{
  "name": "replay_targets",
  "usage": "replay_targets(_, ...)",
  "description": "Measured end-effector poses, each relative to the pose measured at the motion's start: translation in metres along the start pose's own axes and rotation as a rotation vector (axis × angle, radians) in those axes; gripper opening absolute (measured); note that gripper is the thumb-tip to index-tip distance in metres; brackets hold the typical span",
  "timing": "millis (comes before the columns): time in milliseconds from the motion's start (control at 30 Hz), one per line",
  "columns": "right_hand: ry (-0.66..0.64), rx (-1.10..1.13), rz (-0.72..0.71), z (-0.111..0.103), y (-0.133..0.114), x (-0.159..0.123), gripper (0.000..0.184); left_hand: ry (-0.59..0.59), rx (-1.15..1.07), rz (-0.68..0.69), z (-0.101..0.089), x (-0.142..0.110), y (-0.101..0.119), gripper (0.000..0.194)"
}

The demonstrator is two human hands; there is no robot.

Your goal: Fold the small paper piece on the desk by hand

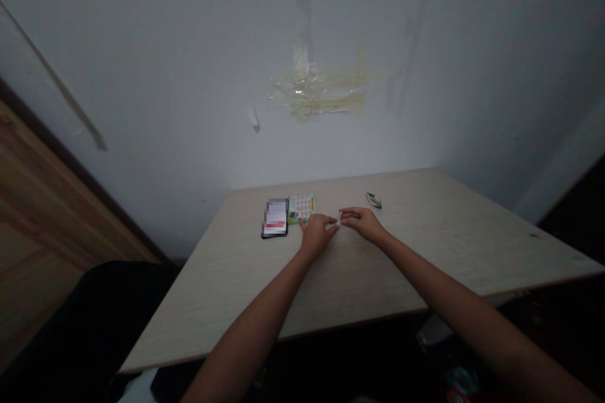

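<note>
Over the middle of the table, both hands meet fingertip to fingertip around a small whitish piece (339, 219), too small to make out its kind. My left hand (316, 234) pinches it from the left between thumb and fingers. From the other side, the thumb and fingers of my right hand (363, 223) close on the same piece. Just behind my left hand lies a printed card or leaflet (303, 204) with rows of pinkish marks, its lower right part covered by the hand. A phone (275, 219) with a lit, blurred-out screen rests beside the leaflet.
A small crumpled wrapper-like scrap (374, 200) lies behind my right hand. The pale wooden table (472, 233) reaches back to a wall (189, 75) with peeling tape (326, 94). A dark chair-like shape (127, 302) stands at the left, near wooden panels (42, 233).
</note>
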State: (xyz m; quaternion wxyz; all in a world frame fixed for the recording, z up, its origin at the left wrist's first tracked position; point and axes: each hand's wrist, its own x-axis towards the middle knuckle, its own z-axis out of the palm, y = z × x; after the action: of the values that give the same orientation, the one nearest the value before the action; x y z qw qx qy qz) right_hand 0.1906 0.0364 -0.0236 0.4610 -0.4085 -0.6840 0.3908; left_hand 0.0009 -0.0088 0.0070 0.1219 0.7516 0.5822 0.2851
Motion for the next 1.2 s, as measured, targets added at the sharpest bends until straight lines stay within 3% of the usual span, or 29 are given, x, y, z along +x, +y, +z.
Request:
replay_targets(333, -0.034, -0.055, -0.045, 0.0017, -0.0019, -0.0005, 0.049, -0.037, -0.051, -0.060, -0.0003, 0.0050, 0.0016, 0.021)
replay_targets(667, -0.004, -0.127, -0.004, 0.0037, -0.0059, -0.0001, 0.031, 0.008, -0.159, -0.047, 0.0004, 0.0060, -0.0024, 0.017)
replay_targets(1200, -0.020, -0.142, -0.059, 0.0034, -0.0063, 0.0009, 0.028, 0.015, -0.217, -0.037, 0.0001, 0.0080, -0.0051, 0.023)
